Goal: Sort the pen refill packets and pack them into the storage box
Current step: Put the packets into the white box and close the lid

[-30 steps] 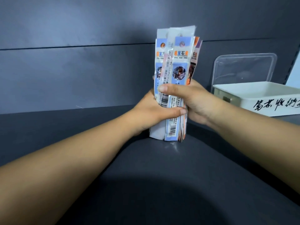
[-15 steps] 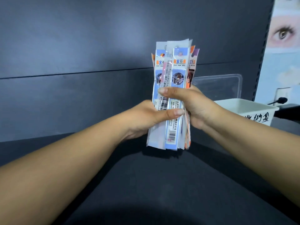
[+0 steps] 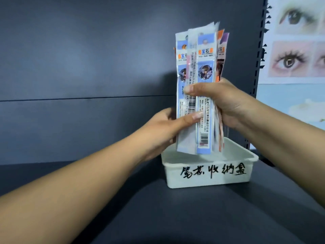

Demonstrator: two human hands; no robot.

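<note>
Since half a second ago the packets have travelled right and now hang directly over the box, which was then off to the right and partly hidden behind the right arm; a second ago the bundle stood with its lower ends on the bench.

Both hands grip the one bundle. The right hand wraps its middle from the right, thumb pressed across the front faces, fingers curled out of sight behind. The left hand clasps it lower from the left, thumb laid over the front, fingers behind.

The bundle's long axis is upright, header cards at the top, barcode ends down. Those lower ends sit just above the box's open mouth, roughly over its back-left part; whether they already dip below the rim I cannot tell. The box lies straight beneath both hands, its handwritten side facing the camera. The right hand is higher; the left is closer to the rim.

Count: one bundle, one white box, two hands. The packets overlap too much for a sure number: about four fronts show, with more edges behind, blue ones in front and orange and purple at the back.

The coming move looks like a lowering, probably with the bundle tipped to lie flat.
</note>
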